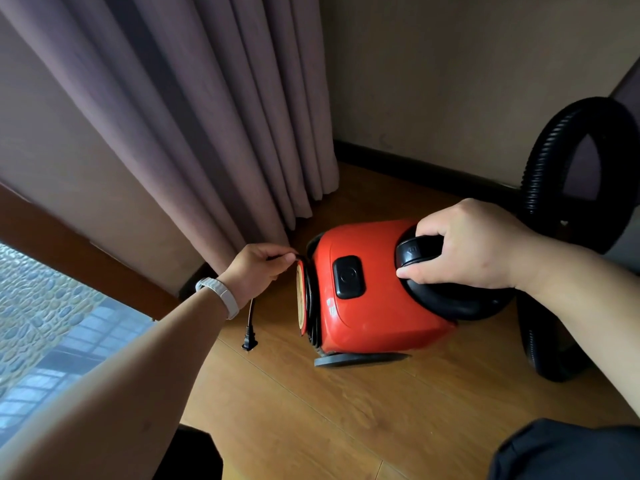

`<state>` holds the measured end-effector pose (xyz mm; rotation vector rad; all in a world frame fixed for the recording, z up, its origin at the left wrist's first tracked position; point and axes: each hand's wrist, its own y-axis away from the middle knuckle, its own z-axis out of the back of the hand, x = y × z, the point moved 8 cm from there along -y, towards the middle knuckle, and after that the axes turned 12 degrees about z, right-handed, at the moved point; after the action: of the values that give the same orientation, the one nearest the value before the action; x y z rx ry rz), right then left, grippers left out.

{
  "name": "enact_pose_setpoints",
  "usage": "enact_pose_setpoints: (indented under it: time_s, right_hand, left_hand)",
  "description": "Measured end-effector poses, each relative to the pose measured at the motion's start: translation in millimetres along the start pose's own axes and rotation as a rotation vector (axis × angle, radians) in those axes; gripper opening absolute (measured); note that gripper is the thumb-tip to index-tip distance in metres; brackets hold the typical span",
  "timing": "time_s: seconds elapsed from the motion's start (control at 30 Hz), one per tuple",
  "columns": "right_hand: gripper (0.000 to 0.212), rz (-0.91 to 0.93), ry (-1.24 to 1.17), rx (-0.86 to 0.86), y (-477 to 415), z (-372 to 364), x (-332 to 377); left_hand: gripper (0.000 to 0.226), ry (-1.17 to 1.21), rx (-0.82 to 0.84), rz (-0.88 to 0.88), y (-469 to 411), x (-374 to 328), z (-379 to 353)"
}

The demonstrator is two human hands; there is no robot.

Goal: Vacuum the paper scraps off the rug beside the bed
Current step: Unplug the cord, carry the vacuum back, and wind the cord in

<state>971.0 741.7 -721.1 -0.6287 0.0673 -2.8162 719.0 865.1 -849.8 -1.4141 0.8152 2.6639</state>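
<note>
Two bare arms reach out low over the wooden floor point(311, 410), and both hands are busy with one small red vacuum point(367, 306).

Start at the left hand point(258, 268). Its grip is closed: the finger and thumb pinch the black cord point(252, 308) right where it comes off the left end of the vacuum. The cord is wound in a ring around that end, and the loose bit hangs down from the pinch to the plug point(250, 339), which dangles just above the floor. So the cord to be pulled lies to the right of this grip, and I think the next pull has to go left, away from the vacuum.

The right hand point(474, 245) is wrapped shut around the black handle point(420, 252) on top, holding the body steady. The vacuum lies long-ways from left to right, between the two hands. The left hand is the one nearer the cord and plug.

Further out, the black hose point(540, 168) loops up on the right, and the purple curtain point(173, 116) hangs just behind.

Counting: one vacuum, one cord, one plug with two prongs, one hose, one power button point(349, 277), two hands. I see no paper scraps from where I stand, so no cleaning has started yet. I cannot see a wall socket either.
</note>
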Motion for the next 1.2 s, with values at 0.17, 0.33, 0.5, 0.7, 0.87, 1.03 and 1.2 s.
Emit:
enact_pose_setpoints:
  time_s: [0.17, 0.33, 0.5, 0.7, 0.87, 1.03, 1.2]
  right_hand:
    - [0.049, -0.016, 0.014, 0.008, 1.1, 0.0, 0.1]
    - [0.047, -0.082, 0.015, 0.008, 1.2, -2.6, -5.9]
    - [0.048, -0.063, -0.004, 0.016, 0.8, -3.5, -4.9]
    - [0.047, -0.088, -0.047, -0.022, 0.6, -2.8, -12.3]
    - [0.053, -0.166, 0.013, -0.018, 0.1, -8.0, -24.3]
    - [0.058, -0.214, 0.053, -0.010, -0.7, -16.7, -38.4]
    - [0.057, -0.262, 0.085, -0.033, -1.5, -18.0, -52.7]
  left_hand:
    - [0.019, 0.045, 0.111, 0.122, -4.6, 25.5, -11.4]
    - [0.021, 0.106, 0.111, 0.236, -1.5, 54.4, -28.9]
    - [0.019, 0.302, 0.149, 0.321, -0.8, 62.4, -35.5]
    - [0.022, 0.230, 0.063, 0.326, -7.1, 60.5, -26.9]
    - [0.016, 0.164, 0.074, 0.309, -1.1, 66.8, -39.6]
    - [0.018, 0.109, 0.078, 0.320, 0.5, 78.8, -50.3]
    - [0.009, 0.127, 0.100, 0.360, 10.8, 94.2, -70.4]
